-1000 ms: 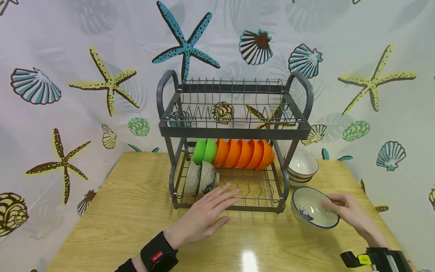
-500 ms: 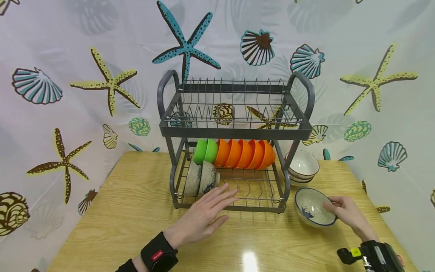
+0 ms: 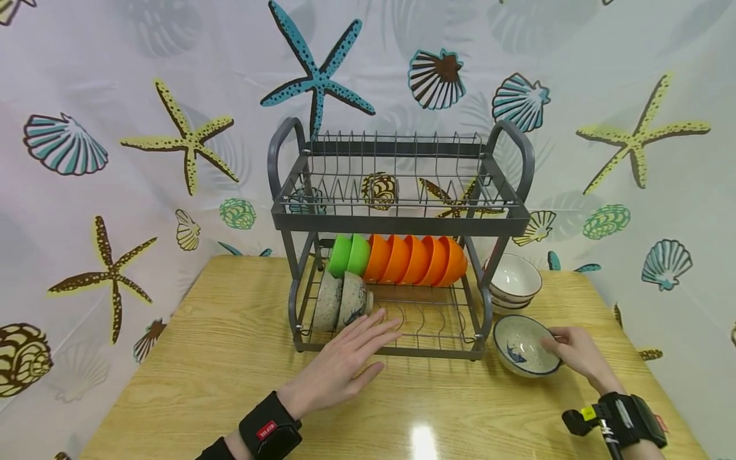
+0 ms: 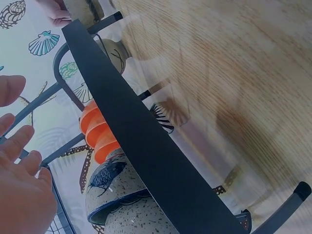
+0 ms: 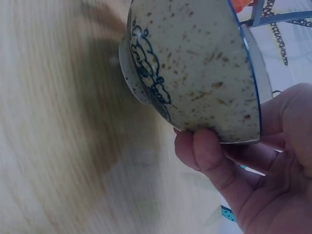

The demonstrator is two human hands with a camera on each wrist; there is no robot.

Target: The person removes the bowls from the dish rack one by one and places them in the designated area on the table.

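My right hand (image 3: 582, 355) pinches the rim of a speckled ceramic bowl (image 3: 526, 345) with a blue edge and a blue painted motif. In the right wrist view the bowl (image 5: 195, 63) is close over the wooden table, fingertips under its wall and thumb over the rim. My left hand (image 3: 345, 361) holds nothing; its fingers are spread in front of the dish rack's lower shelf. Two similar speckled bowls (image 3: 352, 300) stand on edge at the left of that shelf, near the left fingertips. Behind them is a row of green bowls (image 3: 349, 255) and several orange bowls (image 3: 414, 259).
A dark two-tier dish rack (image 3: 399, 223) stands mid-table, its upper tier of bare wire. Right of it, behind the held bowl, is a stack of white bowls (image 3: 513, 278). The wooden table (image 3: 230, 332) ends at a patterned curtain.
My right hand and the bowl have moved slightly, and the bowl looks lower and more level. The left hand has stayed almost still.
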